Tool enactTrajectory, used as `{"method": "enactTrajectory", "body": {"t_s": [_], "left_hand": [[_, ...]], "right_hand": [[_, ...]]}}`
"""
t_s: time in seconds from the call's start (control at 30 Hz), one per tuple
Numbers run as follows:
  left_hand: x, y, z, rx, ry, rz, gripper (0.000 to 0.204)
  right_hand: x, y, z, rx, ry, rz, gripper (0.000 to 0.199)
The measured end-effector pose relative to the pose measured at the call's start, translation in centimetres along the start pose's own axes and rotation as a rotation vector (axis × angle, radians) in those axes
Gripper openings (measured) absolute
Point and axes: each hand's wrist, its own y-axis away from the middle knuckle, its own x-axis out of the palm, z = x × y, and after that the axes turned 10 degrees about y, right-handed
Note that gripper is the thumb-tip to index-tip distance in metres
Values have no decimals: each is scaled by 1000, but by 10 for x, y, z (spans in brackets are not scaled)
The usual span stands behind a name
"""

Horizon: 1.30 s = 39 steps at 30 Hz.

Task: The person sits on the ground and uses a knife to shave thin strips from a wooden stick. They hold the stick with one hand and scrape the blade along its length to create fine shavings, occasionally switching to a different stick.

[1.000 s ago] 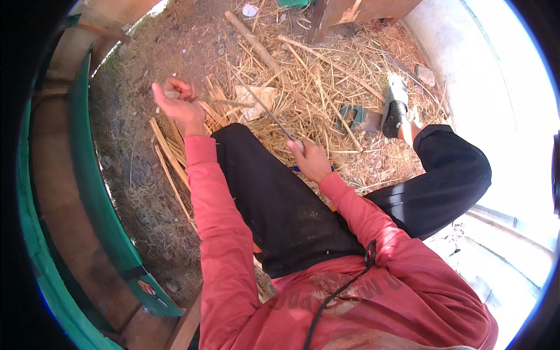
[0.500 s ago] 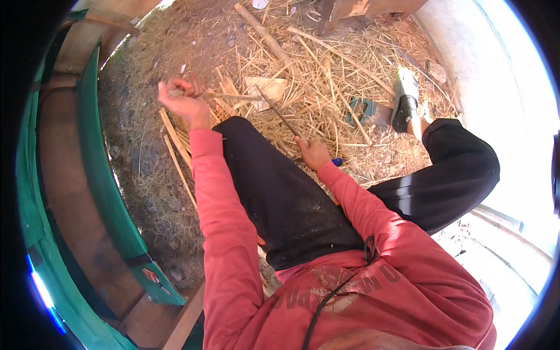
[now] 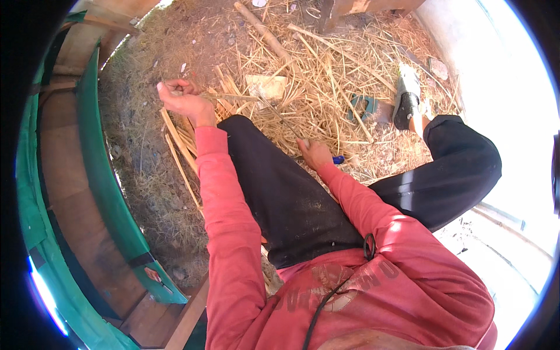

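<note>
Head view: my left hand [image 3: 188, 104] grips a thin wooden stick [image 3: 233, 97] pointing right; my right hand [image 3: 317, 154] holds a long knife [image 3: 284, 121] slanting up-left, tip near stick's free end; contact unclear.

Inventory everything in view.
thin wooden stick: one, brown, left hand
long slender tool: one, grey, right hand
flat squarish block: one, cream, upper middle
loose straw: many strands, yellow, centre
thick round wooden pole: one, brown, top
split wooden strips: several, tan, left
looped handle: one, green, right of centre
small object: one, blue, near right hand
curved sheeting: several pieces, green, far left
wooden boards: several, brown, left and top
smooth wall: one, white, right
shoe: one, black and grey, right
trousers: one pair, black, middle
sweatshirt: one, red, bottom
hands: two, red-cuffed, upper middle
</note>
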Motion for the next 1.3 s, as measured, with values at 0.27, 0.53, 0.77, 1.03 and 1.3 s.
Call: {"method": "enactTrajectory", "body": {"t_s": [0.27, 0.53, 0.77, 1.03, 1.3], "left_hand": [[9, 4, -1, 171, -138, -231, 52], [19, 21, -2, 124, -189, -147, 52], [20, 18, -5, 208, -258, -236, 54], [14, 17, -9, 106, -217, -280, 51], [-2, 10, -14, 19, 124, 142, 47]], "right_hand": [[-20, 4, 49, -28, -208, -66, 58], [-8, -2, 18, 62, -113, 28, 60], [-13, 3, 46, -17, -182, -4, 55], [66, -21, -21, -30, 21, -18, 64], [-2, -19, 17, 185, -393, -158, 60]]}}
